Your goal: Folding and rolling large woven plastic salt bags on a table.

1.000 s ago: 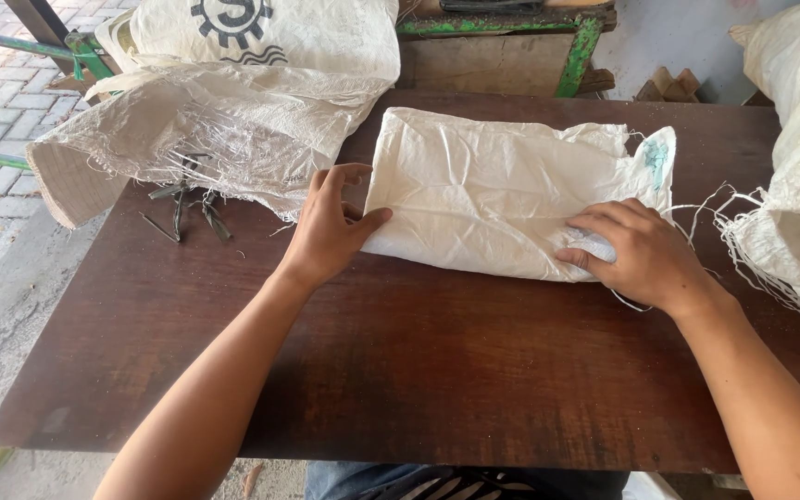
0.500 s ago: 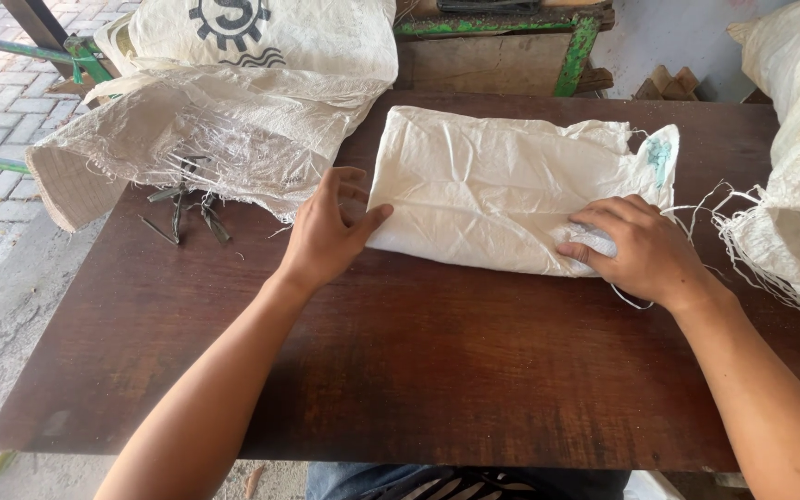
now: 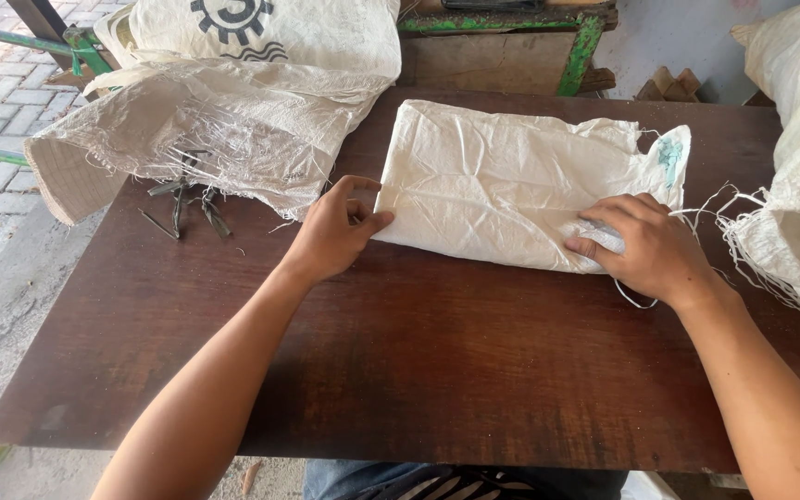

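A folded white woven sack [image 3: 511, 181] lies flat on a dark brown wooden table [image 3: 400, 361]. My left hand [image 3: 335, 231] pinches the sack's near left corner between thumb and fingers. At the near right corner my right hand [image 3: 645, 245] presses down on the fold with fingers spread over it. A blue-green print mark shows at the sack's far right end, and loose white threads trail from that edge.
A heap of crumpled woven sacks [image 3: 233, 102] covers the table's far left, with dark scissors [image 3: 182, 199] beside it. More frayed sacks [image 3: 798, 167] hang at the right edge. A green-painted wooden frame [image 3: 585, 37] stands behind the table. Paved ground lies to the left.
Both hands stay at the sack's near corners. The left fingers have curled tighter onto the left corner; the sack has barely shifted.
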